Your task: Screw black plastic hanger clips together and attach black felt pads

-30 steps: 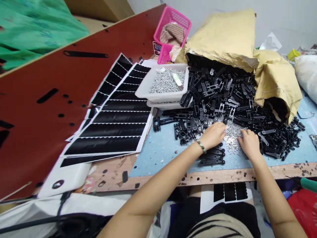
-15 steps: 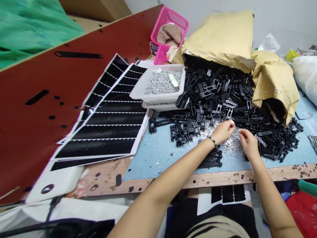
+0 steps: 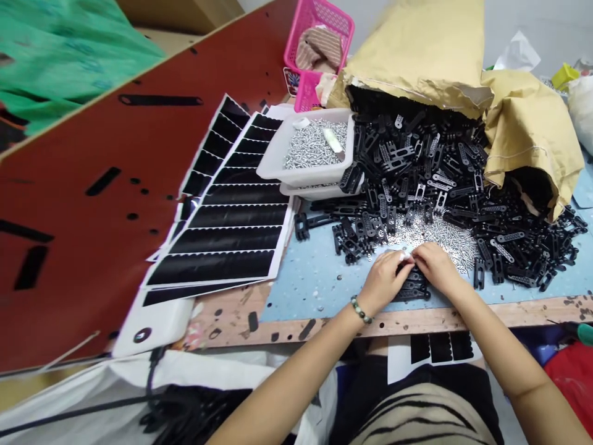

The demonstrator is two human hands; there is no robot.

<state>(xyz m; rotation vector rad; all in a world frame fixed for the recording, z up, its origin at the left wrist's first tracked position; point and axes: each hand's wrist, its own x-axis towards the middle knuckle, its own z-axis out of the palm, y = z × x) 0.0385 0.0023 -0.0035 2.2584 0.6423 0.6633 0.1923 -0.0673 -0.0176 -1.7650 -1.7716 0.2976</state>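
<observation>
One desk (image 3: 315, 293): light-blue top with a wooden front edge, flecked with black marks.
Red board (image 3: 92, 204): lies beside the desk on the left, cut with slots and holes.
Kraft bag (image 3: 417, 49): torn open at the back of the desk, with a black spill running out of its mouth.
Black sheets (image 3: 231, 241): overlapping in a fan, white-edged with scalloped rows, left of the tray.
White tray (image 3: 278, 167): sits on a second tray and is full of silver screws.
Brackets (image 3: 417, 154): black plastic heap between the tray and the bag, spreading toward the desk's front.
Loose screws (image 3: 445, 238): silver spill across the heap's front, just beyond the hands.
Bracket row (image 3: 412, 290): short stack lying directly under the hands.
Left hand (image 3: 382, 281): over the row, bracelet (image 3: 359, 309) on its wrist.
Right hand (image 3: 438, 266): just beside it, over the same row.
Fingers (image 3: 402, 259): both hands' tips come together above the row; whatever they pinch is too small to tell.
</observation>
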